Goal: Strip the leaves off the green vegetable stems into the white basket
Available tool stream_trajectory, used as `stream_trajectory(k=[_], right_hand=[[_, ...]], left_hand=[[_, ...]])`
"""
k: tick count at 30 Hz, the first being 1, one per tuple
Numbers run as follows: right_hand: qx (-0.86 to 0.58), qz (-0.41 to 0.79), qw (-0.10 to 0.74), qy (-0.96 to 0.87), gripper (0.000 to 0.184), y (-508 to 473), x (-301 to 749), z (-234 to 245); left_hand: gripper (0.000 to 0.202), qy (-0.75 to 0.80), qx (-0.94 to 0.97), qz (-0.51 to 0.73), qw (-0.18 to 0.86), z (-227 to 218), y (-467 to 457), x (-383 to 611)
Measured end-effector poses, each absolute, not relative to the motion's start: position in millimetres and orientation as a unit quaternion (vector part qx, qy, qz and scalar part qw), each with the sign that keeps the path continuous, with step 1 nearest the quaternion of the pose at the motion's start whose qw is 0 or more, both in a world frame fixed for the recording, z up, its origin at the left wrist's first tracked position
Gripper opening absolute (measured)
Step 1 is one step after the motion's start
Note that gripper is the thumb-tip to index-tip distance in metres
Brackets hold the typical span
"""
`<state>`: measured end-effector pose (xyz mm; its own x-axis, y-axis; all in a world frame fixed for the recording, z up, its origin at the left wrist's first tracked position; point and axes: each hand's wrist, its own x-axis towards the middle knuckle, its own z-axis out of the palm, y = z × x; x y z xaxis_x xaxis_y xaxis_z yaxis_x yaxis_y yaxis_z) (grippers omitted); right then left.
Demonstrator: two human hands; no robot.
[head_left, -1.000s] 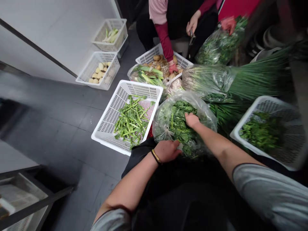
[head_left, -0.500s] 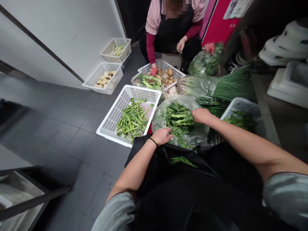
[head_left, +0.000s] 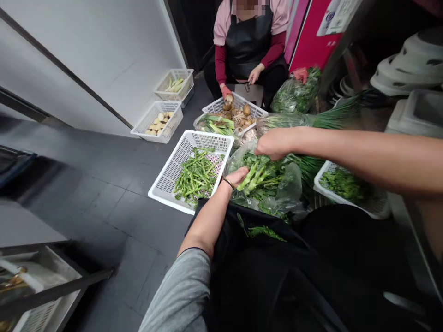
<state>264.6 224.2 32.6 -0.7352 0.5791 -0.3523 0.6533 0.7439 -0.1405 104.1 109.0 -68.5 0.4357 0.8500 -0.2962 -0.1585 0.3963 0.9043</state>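
Only the head cam to go on here. Both bare hands are over a clear plastic bag (head_left: 293, 184) full of leafy green stalks (head_left: 254, 175), right in front of the knees. Left hand (head_left: 238, 176) is at the pale stem ends, thumb lying along them; the rest of its fingers are mostly hidden, so I can't tell if they're gripping or just cradling. Right hand (head_left: 273, 143) is up at the leafy side with its fingers curled close together. The tips are buried, so no clue whether they're pinching anything.

Just left of the bag there's a white basket (head_left: 168, 177) with cut-looking green stems (head_left: 195, 177) inside. Another basket (head_left: 323, 182) of leafy bits sits off to the right, under the forearm. A few loose greens (head_left: 266, 232) are lying on the black apron (head_left: 249, 281).

If I were handling these: let the left hand carry the weight at the stems, keep the stalks all pointing one way, and let the right sort through a few at a time. Go easy on the leaves, because I'd guess they bruise fast. Also keep the bag's edge folded back so it doesn't snag.

Writing: the red panel (head_left: 313, 37) at the back has a pale sticker (head_left: 341, 16) with a round bluish mark, plus some small white characters below. Too small and soft to read. I can't make out any brand names anywhere.
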Motion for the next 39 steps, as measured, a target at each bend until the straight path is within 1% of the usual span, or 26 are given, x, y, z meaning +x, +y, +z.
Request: stream_trajectory(k=[2,4,6,8,9,11,13,14,15,16,17,18,19,21,23,25,27,29,32,34,36,39], right_hand=[[0.352,-0.127,0.106,0.921,0.005,236,251,37],[0.34,-0.12,0.094,0.928,0.01,242,238,39],[0.298,-0.109,0.106,0.942,0.022,242,232,44],[0.261,-0.105,0.092,0.955,0.037,233,239,54],[0.256,-0.108,0.063,0.959,0.045,225,248,61],[0.274,-0.125,-0.02,0.953,0.059,205,277,75],[0.341,-0.161,-0.127,0.917,0.067,178,311,80],[0.389,-0.191,-0.188,0.881,0.064,162,326,76],[0.44,-0.244,-0.249,0.827,0.055,146,337,68],[0.473,-0.324,-0.283,0.769,0.046,130,344,56],[0.48,-0.427,-0.281,0.713,0.039,114,345,42],[0.46,-0.539,-0.253,0.658,0.035,99,342,27],[0.441,-0.615,-0.244,0.607,0.031,87,335,12],[0.414,-0.677,-0.249,0.555,0.031,68,318,-8],[0.419,-0.679,-0.293,0.527,0.032,60,306,-16],[0.437,-0.671,-0.349,0.487,0.031,61,303,-14],[0.457,-0.657,-0.403,0.444,0.032,62,302,-8],[0.458,-0.653,-0.429,0.424,0.032,61,297,-3],[0.42,-0.677,-0.424,0.43,0.032,50,283,1],[0.394,-0.698,-0.436,0.41,0.034,43,274,2],[0.381,-0.7,-0.472,0.378,0.035,37,270,2],[0.381,-0.642,-0.551,0.374,0.039,33,270,6]], left_hand=[[0.051,0.388,0.403,0.34,0.756,-68,101,109],[0.052,0.362,0.373,0.351,0.779,-64,94,113],[0.051,0.356,0.342,0.361,0.791,-61,90,114],[0.046,0.373,0.334,0.36,0.787,-58,87,113],[0.046,0.378,0.333,0.36,0.785,-57,85,112],[0.049,0.369,0.326,0.373,0.787,-55,79,110],[0.052,0.354,0.311,0.398,0.787,-52,69,108],[0.05,0.35,0.304,0.41,0.786,-50,63,108],[0.047,0.348,0.301,0.417,0.784,-49,56,110],[0.044,0.348,0.3,0.419,0.783,-47,49,113],[0.041,0.348,0.302,0.415,0.785,-45,42,116],[0.04,0.347,0.305,0.404,0.79,-43,34,121],[0.041,0.344,0.307,0.389,0.797,-41,26,126],[0.044,0.342,0.302,0.381,0.804,-36,12,135],[0.046,0.351,0.282,0.422,0.787,-32,-3,143],[0.045,0.365,0.254,0.473,0.761,-29,-18,147],[0.044,0.373,0.233,0.496,0.749,-28,-34,148],[0.043,0.385,0.223,0.5,0.742,-28,-48,148],[0.037,0.423,0.205,0.517,0.715,-27,-62,150],[0.032,0.439,0.186,0.539,0.694,-24,-65,151],[0.031,0.438,0.176,0.561,0.68,-19,-64,152],[0.035,0.422,0.183,0.584,0.669,-11,-63,155]])
